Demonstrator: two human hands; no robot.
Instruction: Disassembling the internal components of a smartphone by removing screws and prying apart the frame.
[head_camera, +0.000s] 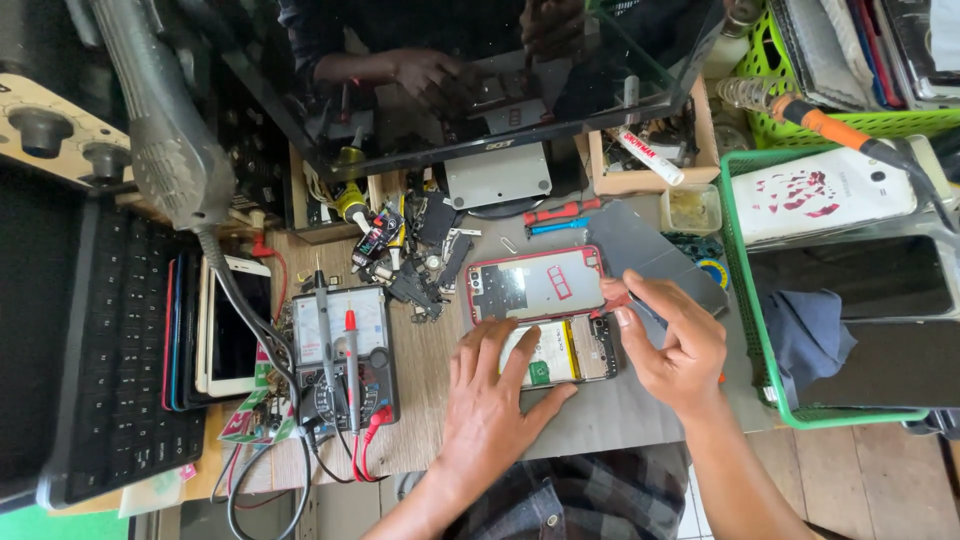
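An opened phone body (572, 352) lies on the wooden bench with its battery and boards showing. My left hand (495, 400) rests flat on its left half, fingers spread over the battery. My right hand (672, 345) pinches at the phone's upper right corner with thumb and forefinger, possibly on a thin tool; I cannot tell. Directly behind lies a red-framed phone back cover (535, 283), inner side up, touching the open phone.
An analog multimeter (345, 355) with red and black probes sits to the left, beside stacked phones (232, 325) and a black keyboard (110, 350). Loose phone parts (415, 255) lie behind. A monitor (470, 70) leans at the back. A green basket (745, 290) holds devices on the right.
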